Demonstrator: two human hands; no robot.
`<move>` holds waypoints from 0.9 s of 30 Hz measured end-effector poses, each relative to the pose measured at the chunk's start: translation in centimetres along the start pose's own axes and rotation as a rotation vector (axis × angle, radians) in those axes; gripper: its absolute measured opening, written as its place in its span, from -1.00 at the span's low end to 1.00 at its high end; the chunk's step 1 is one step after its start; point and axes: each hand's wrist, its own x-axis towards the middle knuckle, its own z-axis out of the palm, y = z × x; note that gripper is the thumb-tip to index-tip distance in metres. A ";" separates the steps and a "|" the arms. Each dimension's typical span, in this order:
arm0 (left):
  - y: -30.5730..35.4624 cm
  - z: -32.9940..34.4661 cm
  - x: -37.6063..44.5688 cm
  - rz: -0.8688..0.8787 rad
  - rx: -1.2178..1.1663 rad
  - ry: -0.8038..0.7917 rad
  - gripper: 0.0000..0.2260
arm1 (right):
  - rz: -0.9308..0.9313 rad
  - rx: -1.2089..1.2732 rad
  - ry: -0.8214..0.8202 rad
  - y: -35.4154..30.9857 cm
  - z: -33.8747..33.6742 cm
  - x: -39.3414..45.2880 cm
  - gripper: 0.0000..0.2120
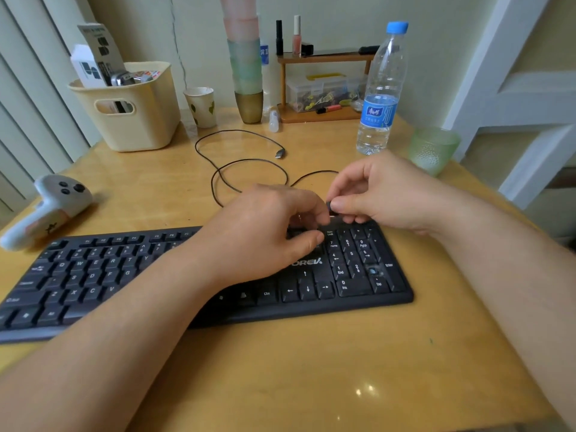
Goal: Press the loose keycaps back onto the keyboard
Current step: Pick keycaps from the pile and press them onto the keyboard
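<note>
A person's right hand [378,194] pinched a small black keycap [330,206] between thumb and fingertips, holding it in the air just above the far edge of the black keyboard [199,275], over the top of the number pad. The bare switch [372,271] lay nearer the person than the grip and slightly to its right, in the lower part of the number pad beside the Enter key; the held keycap stood well apart from it and, by the look of it, would have to travel toward the person and down to seat. Whether the keycap belonged to that socket or another could not be told.

The left hand [265,235] rested on the keyboard just left of the pinch, its fingers curled down over the keys left of the number pad; what lay under them was hidden, so its hold could not be judged. The right hand was plainly the nearer to the open socket. The keyboard's long axis ran left to right across the wooden table [311,369].
</note>
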 end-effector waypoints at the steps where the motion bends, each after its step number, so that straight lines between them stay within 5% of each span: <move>1: 0.3 0.1 0.0 0.020 0.006 -0.011 -0.86 | 0.025 -0.047 0.000 -0.3 -0.7 -0.4 -0.90; 10: 2.2 1.8 -0.3 0.230 0.052 -0.138 -0.77 | 0.240 -0.218 -0.021 -0.1 -1.4 -6.5 -0.91; 27: 1.8 1.5 -0.2 0.232 0.007 -0.152 -0.76 | 0.414 -0.280 -0.018 -1.2 0.3 -6.7 -0.88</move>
